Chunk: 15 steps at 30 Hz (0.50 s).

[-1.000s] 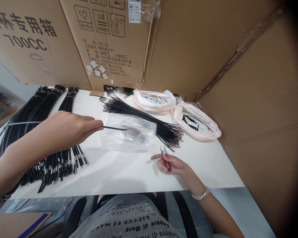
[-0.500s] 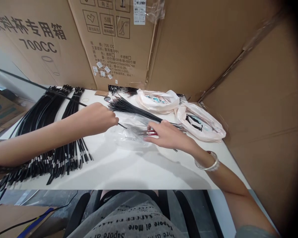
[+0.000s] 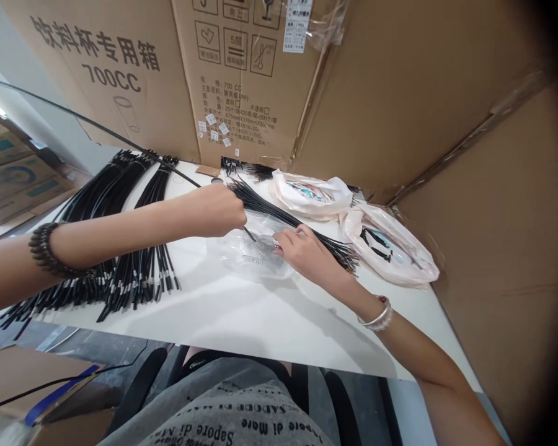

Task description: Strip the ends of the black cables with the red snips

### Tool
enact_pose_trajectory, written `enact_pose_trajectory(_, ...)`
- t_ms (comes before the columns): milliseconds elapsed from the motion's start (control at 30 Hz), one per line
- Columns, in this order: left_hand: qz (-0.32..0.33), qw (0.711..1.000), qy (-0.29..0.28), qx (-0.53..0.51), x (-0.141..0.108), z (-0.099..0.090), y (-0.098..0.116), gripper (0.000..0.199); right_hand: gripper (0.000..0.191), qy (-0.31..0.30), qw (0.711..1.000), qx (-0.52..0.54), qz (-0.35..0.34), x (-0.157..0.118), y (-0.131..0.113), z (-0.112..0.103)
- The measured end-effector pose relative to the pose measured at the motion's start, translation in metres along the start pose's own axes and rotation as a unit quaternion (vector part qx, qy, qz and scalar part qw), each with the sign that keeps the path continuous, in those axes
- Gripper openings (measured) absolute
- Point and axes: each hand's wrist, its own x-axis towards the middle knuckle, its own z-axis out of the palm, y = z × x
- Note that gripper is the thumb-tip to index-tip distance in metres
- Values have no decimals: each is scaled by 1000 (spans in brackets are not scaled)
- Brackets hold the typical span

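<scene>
My left hand [image 3: 221, 210] is closed around a single black cable [image 3: 121, 139]. The cable's short end pokes out past my fingers, while its long part runs back to the upper left. My right hand [image 3: 302, 253] is closed on small red-handled scissors [image 3: 276, 246], mostly hidden by the fingers, close to the cable's end. Beneath both hands lies a clear plastic bag [image 3: 242, 263] with a printed label. Behind them, a bundle of black cables [image 3: 270, 209] stretches across the table, its far-right ends beyond my right hand.
More bundled black cables [image 3: 97, 192] with white-marked ends spread over the left of the white table [image 3: 242, 316]. Two white plastic bags [image 3: 402, 263] with contents sit at the back right. Large cardboard boxes [image 3: 242, 105] wall off the back and right. An opened carton [image 3: 51, 378] stands lower left.
The view has shifted, so the scene sits further right. My right hand has closed more over the scissors, whose blades were plainer before, and the two hands are nearer each other.
</scene>
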Motion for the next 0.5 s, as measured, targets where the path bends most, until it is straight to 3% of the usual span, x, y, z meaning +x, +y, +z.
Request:
enact_pose_trajectory(300, 9, 1000, -27, 0, 10, -1, -4, 27, 40, 3, 994, -79, -77, 15, -4, 7)
enact_pose_trajectory(500, 6, 999, 19, -48, 12, 12, -11, 24, 44, -6, 992, -71, -102, 28, -8, 18)
